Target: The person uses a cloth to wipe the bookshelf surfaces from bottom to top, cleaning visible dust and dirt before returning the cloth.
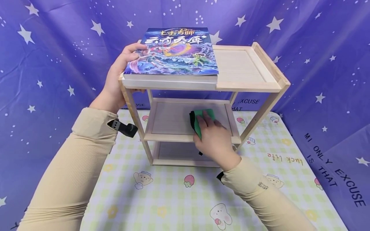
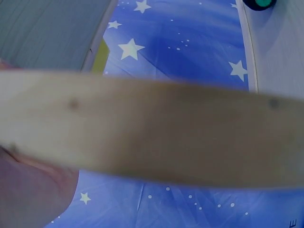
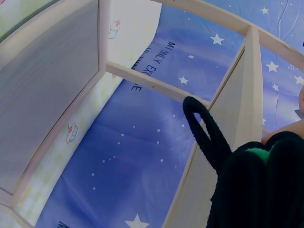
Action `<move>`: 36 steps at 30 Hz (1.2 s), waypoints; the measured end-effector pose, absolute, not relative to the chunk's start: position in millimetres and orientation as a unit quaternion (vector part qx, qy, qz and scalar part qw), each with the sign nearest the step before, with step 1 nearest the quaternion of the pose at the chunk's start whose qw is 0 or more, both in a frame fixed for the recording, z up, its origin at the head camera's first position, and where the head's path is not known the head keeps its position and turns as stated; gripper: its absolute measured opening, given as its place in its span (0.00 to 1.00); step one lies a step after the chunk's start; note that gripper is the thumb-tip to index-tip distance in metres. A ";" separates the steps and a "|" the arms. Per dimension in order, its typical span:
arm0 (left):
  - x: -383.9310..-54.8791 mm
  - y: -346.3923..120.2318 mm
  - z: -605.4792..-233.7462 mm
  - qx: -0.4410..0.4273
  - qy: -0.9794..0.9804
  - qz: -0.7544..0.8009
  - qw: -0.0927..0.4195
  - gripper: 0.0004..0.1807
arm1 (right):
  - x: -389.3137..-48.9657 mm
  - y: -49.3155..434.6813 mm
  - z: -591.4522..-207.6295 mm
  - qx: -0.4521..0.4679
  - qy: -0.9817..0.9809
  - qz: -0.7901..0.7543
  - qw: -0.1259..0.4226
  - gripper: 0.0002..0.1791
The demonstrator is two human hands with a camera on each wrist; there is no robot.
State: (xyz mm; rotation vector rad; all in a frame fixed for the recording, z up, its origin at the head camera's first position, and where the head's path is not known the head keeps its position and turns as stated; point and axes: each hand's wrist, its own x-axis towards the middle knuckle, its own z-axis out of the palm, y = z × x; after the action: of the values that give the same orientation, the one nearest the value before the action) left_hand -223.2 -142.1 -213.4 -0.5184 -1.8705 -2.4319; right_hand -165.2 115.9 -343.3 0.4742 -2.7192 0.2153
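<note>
A three-tier wooden shelf (image 1: 248, 65) stands upright on the table. My left hand (image 1: 115, 75) grips the left end of its top tier, with fingertips over the left edge of a book (image 1: 176, 53) and other fingers below the top. In the left wrist view a blurred wooden side piece (image 2: 152, 130) covers much of that hand. On the middle tier (image 1: 170, 117), my right hand (image 1: 214, 138) holds a folded green cloth (image 1: 208, 113) with black edging. The right wrist view shows the cloth's black edging (image 3: 247, 185) bunched up, with a loop (image 3: 204, 128) sticking out.
The thick book, with a colourful illustrated cover, lies over the left part of the top tier. A bottom tier (image 1: 179, 152) sits below the right hand. A checked tablecloth (image 1: 173, 199) covers the table. Behind hangs a purple-blue curtain (image 1: 72, 48) with white stars.
</note>
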 end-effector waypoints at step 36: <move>-223.5 -141.8 -213.7 -0.171 -0.601 -0.781 0.014 0.17 | -165.2 62.2 -352.8 0.244 -0.929 0.052 0.273 0.25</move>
State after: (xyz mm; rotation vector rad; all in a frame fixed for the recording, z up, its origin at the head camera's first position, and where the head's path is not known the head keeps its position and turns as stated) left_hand -223.5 -141.8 -213.7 -0.5326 -1.8710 -2.4302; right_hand -165.2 62.2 -352.8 0.6557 -2.4996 0.1404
